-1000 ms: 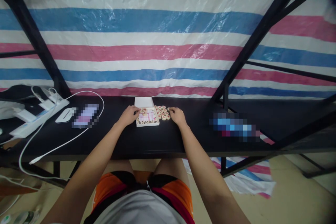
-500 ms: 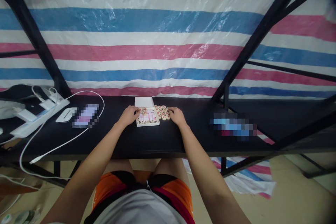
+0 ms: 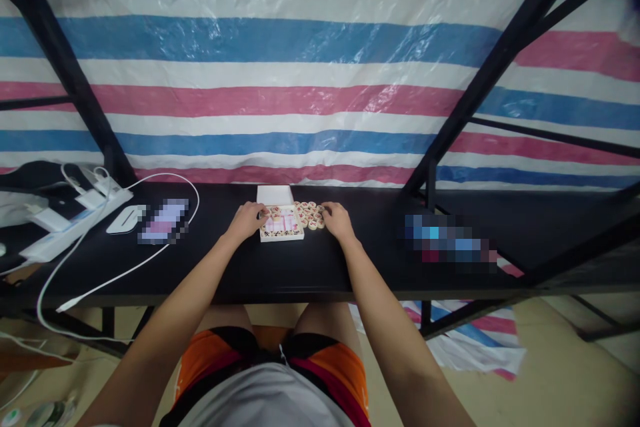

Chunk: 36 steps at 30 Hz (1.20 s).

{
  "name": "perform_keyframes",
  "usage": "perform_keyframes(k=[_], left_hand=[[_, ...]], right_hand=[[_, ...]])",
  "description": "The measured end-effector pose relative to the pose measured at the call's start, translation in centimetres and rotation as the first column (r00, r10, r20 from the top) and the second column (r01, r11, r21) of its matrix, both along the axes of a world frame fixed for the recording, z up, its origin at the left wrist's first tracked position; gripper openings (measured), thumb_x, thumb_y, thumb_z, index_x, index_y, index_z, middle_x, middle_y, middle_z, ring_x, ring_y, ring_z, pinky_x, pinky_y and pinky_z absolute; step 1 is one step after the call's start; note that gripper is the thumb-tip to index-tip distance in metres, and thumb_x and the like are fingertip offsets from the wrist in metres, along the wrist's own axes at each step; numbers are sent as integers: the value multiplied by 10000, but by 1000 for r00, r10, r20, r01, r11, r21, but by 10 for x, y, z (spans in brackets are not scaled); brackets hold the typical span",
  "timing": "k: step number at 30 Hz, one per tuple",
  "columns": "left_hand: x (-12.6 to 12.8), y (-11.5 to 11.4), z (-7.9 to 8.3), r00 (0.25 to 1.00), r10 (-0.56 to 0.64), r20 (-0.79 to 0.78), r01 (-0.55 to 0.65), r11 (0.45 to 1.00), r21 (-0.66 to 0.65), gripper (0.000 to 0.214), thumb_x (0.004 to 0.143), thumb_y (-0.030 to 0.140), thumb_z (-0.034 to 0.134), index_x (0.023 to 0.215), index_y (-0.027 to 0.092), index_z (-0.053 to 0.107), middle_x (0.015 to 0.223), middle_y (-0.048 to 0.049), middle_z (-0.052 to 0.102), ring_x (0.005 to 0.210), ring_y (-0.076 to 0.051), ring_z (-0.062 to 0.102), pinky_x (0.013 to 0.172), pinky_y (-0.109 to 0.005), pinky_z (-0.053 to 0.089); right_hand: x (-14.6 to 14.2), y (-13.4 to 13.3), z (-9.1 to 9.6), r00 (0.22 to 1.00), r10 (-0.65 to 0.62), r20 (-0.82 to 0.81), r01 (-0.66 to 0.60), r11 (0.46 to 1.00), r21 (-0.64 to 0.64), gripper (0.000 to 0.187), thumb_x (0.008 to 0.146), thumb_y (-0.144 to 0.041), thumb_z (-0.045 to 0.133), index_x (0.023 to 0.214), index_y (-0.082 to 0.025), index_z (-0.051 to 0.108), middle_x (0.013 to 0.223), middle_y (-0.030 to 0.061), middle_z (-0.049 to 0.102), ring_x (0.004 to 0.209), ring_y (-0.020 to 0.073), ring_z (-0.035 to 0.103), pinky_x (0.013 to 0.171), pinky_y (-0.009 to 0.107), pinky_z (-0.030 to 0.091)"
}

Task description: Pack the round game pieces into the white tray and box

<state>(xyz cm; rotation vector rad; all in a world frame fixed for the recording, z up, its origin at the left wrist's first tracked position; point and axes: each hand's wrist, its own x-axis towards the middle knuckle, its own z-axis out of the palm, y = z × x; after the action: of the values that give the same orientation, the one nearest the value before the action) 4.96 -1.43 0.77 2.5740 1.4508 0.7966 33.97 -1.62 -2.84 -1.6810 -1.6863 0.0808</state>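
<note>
A shallow white box [image 3: 283, 237] sits on the black tabletop, with round Chinese chess pieces along its front and back rows and a pink-and-white patterned area between them. My left hand [image 3: 247, 219] curls its fingers over the box's left edge, close to the back row. Right of the box, several loose Chinese chess pieces [image 3: 313, 215] with red marks lie bunched together. At the right end of that bunch my right hand [image 3: 337, 219] is closed, its fingertips on a piece that they partly hide. Behind the box lies its white lid [image 3: 275, 195].
On the left are a phone-like blurred item [image 3: 164, 221], a white flat device [image 3: 126, 219], a power strip [image 3: 75, 227] and a looping white cable [image 3: 115, 273]. A pixelated object [image 3: 447, 240] lies to the right. Black metal posts [image 3: 480, 80] and a striped plastic sheet [image 3: 280, 100] stand behind the table.
</note>
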Motion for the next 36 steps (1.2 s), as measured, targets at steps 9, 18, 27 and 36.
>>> perform_keyframes(k=[9,18,27,36], left_hand=[[8,-9,8,978,-72,195,73,997,2,163,787,315,614,895,199,649,853,-32,655,810,-194,566,762,-314,442],[19,-23,12,920,-234,313,246,969,3,160,796,361,625,784,203,644,867,-19,681,867,-169,605,828,-289,459],[9,-9,3,964,-143,224,141,990,25,229,836,312,544,1008,182,621,983,-61,645,948,-205,570,877,-334,441],[-9,9,-8,992,-4,122,7,1000,-22,220,832,276,506,967,180,653,925,-66,609,902,-221,540,862,-358,440]], right_hand=[[-31,-16,21,963,250,104,-265,948,178,268,844,-236,467,1041,-182,641,1012,91,617,966,232,542,904,382,430],[-77,-39,30,748,595,293,-649,750,132,317,906,-253,447,1199,-194,552,1127,107,609,1082,226,534,973,408,406],[-31,-19,25,963,271,2,-266,942,203,240,872,-290,476,1051,-194,605,1022,80,651,959,210,581,897,366,438],[16,-11,7,966,-258,3,254,949,-188,192,778,-228,548,958,-209,610,963,69,664,914,220,604,777,304,442]])
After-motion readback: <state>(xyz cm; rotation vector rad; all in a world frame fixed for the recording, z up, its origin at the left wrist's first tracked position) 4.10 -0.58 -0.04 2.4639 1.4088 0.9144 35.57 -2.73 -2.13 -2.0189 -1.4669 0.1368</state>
